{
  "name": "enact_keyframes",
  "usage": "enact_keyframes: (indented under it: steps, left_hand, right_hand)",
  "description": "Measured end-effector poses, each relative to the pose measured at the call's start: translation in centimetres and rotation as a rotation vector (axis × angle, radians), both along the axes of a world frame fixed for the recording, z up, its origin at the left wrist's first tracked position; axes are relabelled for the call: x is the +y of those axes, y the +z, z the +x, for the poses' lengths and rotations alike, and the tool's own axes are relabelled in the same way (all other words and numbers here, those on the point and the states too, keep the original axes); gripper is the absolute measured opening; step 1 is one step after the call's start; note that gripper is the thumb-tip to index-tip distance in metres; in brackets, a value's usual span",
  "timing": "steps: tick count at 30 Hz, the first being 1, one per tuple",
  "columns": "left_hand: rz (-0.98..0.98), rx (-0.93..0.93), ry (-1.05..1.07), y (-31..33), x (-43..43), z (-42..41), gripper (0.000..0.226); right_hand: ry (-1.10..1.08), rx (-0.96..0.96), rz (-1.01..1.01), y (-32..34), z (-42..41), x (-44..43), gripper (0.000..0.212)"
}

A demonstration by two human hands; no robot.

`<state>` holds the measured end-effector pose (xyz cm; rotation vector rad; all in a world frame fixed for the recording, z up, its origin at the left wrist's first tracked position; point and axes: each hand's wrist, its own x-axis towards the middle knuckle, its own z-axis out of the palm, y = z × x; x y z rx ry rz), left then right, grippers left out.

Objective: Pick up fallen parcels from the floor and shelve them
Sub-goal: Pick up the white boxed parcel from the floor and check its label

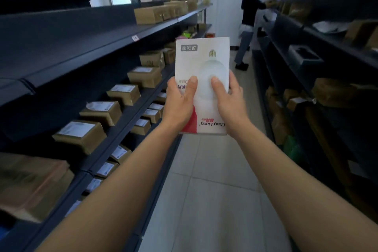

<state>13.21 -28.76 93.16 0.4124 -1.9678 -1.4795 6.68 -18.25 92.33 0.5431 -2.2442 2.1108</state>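
Two hands on upside-down bulb box, lengthwise upright.

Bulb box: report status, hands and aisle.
Left hand and right hand both gripping white bulb box, print upside down. Not yet shelved. Person far down aisle.

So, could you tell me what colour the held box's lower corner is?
Red, on the white light-bulb box; head view.
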Motion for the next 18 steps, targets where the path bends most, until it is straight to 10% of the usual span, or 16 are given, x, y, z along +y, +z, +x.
enact_keyframes:
  steps: [10,18]
  left_hand:
    - [0.049,-0.01,-0.013,3.2,0.1,2.1,0.046]
    - [0.003,-0.012,0.037,3.6,0.2,2.7,0.053]
  right_hand:
    - [0.198,-0.017,-0.065,3.1,1.0,1.0,0.06]
    - [0.227,-0.003,-0.105,3.9,1.2,1.2,0.025]
